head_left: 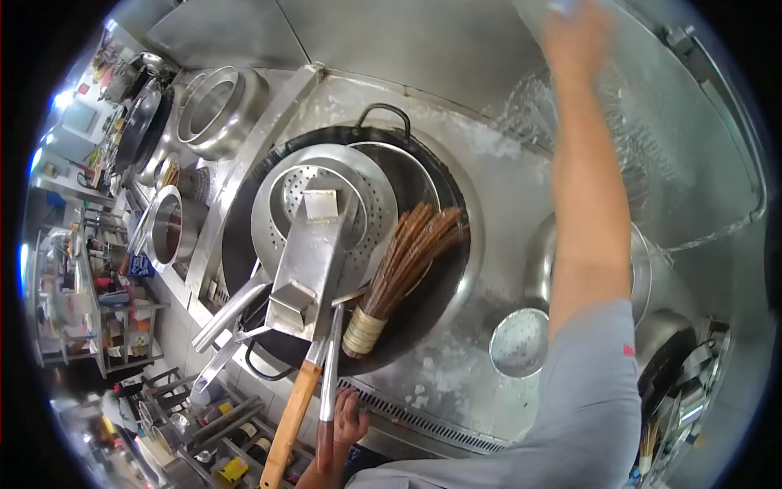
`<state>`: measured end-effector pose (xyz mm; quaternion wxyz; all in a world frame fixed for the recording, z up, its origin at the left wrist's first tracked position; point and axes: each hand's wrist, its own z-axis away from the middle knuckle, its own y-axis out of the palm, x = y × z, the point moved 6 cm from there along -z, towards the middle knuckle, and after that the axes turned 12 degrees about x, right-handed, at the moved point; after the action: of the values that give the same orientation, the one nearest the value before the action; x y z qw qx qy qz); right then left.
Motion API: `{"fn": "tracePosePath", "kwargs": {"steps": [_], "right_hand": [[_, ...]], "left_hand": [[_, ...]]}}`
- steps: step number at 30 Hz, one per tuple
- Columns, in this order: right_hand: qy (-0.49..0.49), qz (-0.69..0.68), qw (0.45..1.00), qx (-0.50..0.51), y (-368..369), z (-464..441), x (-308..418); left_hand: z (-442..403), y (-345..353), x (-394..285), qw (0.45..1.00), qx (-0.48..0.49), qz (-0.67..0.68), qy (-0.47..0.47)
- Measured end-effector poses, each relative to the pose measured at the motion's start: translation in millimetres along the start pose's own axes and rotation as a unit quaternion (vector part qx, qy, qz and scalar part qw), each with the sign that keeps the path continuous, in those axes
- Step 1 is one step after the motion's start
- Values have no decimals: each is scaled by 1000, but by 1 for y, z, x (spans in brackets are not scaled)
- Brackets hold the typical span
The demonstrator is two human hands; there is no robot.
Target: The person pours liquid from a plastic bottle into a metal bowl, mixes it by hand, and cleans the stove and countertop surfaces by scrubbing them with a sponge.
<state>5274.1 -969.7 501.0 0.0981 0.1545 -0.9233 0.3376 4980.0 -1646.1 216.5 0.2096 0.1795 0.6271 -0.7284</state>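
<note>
My right hand (578, 41) reaches up to the steel back wall, blurred at the top edge of the view. It is closed around something pale blue-white, mostly cut off. Water splashes on the wall beside that arm. My left hand (350, 417) is low at the stove's front edge, fingers curled, partly behind the tool handles; what it grips, if anything, is hidden. Above it, a large black wok (236, 220) holds a perforated strainer (379, 191), a bamboo brush (399, 277), a box-shaped metal tool (305, 257) and a wooden handle (292, 424).
Steel pots (244, 114) stand left of the wok, with a smaller pot (169, 228) holding dark liquid. A round steel bowl (520, 342) sits on the wet stove top (456, 367), right of the wok. A pipe (753, 163) curves along the right wall. Shelves (98, 310) stand lower left.
</note>
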Motion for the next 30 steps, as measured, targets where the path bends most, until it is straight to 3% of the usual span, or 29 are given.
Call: {"fn": "tracePosePath", "kwargs": {"steps": [2,5,7,10,13,14,15,17,20,22,25,27,30], "right_hand": [[-58,58,986,146,33,4,40],[-124,5,981,147,25,60,4],[68,19,975,208,42,99,-79],[169,-14,979,112,42,142,-137],[118,-290,943,111,75,100,-52],[46,-193,964,176,68,77,18],[-59,-169,945,273,112,57,51],[-111,-184,931,296,126,55,112],[-27,-196,905,376,174,96,50],[-36,-154,919,361,203,159,-49],[185,-110,876,431,177,220,-206],[288,42,879,378,140,233,-260],[346,44,895,276,149,238,-258]], "left_hand": [[-6,-3,-2,1000,15,-16,-11],[-1,0,4,1000,3,11,-2],[2,6,9,1000,-9,7,-3],[11,13,19,1000,6,5,-14],[8,12,23,1000,17,1,-24],[0,6,16,1000,14,7,-20],[-4,2,8,1000,18,16,-16],[-12,-1,3,1000,17,-14,-6],[-8,1,9,999,40,1,-35],[-3,10,14,997,54,0,-52],[21,30,37,997,47,-31,-61],[23,31,43,998,32,-18,-51],[13,28,44,997,44,-12,-64]]}}
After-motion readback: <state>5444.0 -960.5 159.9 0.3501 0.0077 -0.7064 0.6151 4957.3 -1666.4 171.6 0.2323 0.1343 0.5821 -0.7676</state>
